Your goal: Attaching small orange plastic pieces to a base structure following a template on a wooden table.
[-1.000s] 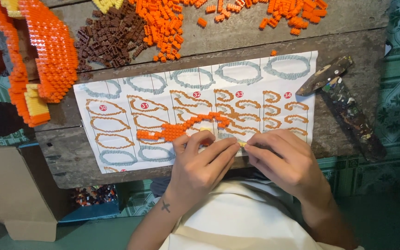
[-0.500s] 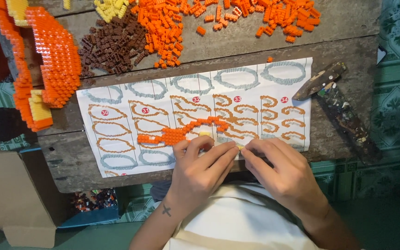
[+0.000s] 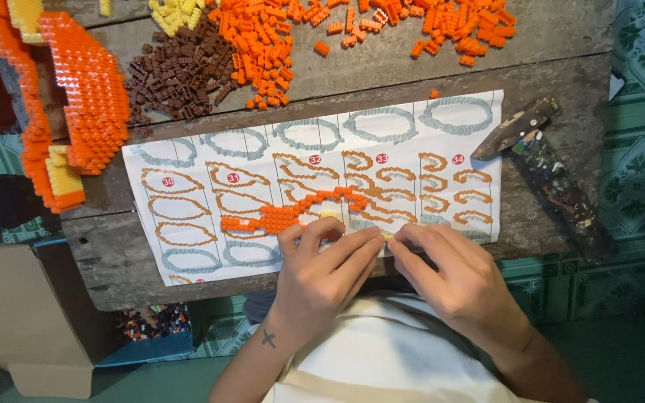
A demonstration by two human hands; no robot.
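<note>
Both hands are staying almost put since the earlier frame, fingertips closing together. The left hand (image 3: 321, 263) and right hand (image 3: 453, 275) are pinching a tiny yellow plastic brick (image 3: 387, 237) between nearly shut fingertips, holding it over the printed paper pattern sheet (image 3: 188, 209), just beside the curved orange brick strip (image 3: 293, 214) lying on its matching outline for reference.

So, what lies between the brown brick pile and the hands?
In the head view, the printed sheet with an orange brick strip lies between brown pile and hands.
</note>
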